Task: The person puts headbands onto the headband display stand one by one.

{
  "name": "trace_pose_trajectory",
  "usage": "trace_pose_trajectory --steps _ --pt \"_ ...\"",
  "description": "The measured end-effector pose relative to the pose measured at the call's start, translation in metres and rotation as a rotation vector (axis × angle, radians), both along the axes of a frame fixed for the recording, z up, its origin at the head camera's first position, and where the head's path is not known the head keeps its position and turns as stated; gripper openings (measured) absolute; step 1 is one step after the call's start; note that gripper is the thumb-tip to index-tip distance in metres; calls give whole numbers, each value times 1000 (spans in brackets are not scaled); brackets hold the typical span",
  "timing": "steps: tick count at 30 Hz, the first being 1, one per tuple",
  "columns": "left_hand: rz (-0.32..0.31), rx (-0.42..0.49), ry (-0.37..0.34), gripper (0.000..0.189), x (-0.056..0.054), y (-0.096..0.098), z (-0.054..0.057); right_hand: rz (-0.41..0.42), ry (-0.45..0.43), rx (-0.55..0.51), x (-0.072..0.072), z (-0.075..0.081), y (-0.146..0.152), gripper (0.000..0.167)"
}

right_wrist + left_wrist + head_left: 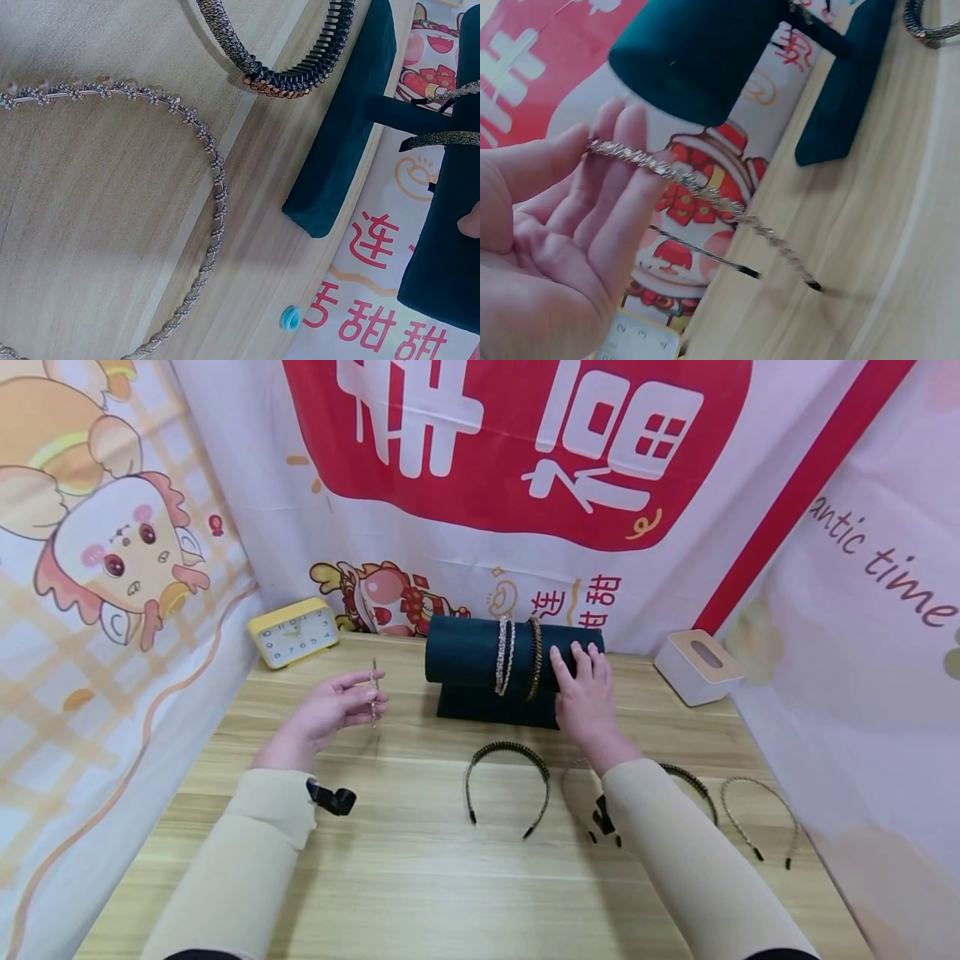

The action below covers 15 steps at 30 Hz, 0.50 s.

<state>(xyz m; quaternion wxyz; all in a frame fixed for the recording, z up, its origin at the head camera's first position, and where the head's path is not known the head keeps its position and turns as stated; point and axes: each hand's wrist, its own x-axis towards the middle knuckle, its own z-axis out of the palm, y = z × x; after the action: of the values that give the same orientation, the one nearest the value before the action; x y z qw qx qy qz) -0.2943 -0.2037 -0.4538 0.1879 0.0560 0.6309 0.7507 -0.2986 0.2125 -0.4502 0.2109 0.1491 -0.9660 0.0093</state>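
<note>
My left hand pinches a thin beaded headband near the top of its arch, thumb against fingers, its two ends pointing down over the table. It is just left of a dark green velvet roll stand. Two silvery headbands and a bronze-brown headband hang around the roll. My right hand rests on the roll's right end, fingers extended over its top. Only a fingertip of it shows in the right wrist view.
A dark ridged headband lies before the stand. More lie to the right: a beaded headband partly under my right arm, another dark headband and a thin headband. A yellow clock and tissue box stand behind.
</note>
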Motion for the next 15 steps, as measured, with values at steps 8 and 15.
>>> trace_pose_trajectory --steps 8,15 --pt "169 -33 124 51 -9 29 2 -4 -3 -8 -1 -1 2 80" --pt "172 -45 236 48 -20 55 12 4 16 8 -2 -2 2 81"
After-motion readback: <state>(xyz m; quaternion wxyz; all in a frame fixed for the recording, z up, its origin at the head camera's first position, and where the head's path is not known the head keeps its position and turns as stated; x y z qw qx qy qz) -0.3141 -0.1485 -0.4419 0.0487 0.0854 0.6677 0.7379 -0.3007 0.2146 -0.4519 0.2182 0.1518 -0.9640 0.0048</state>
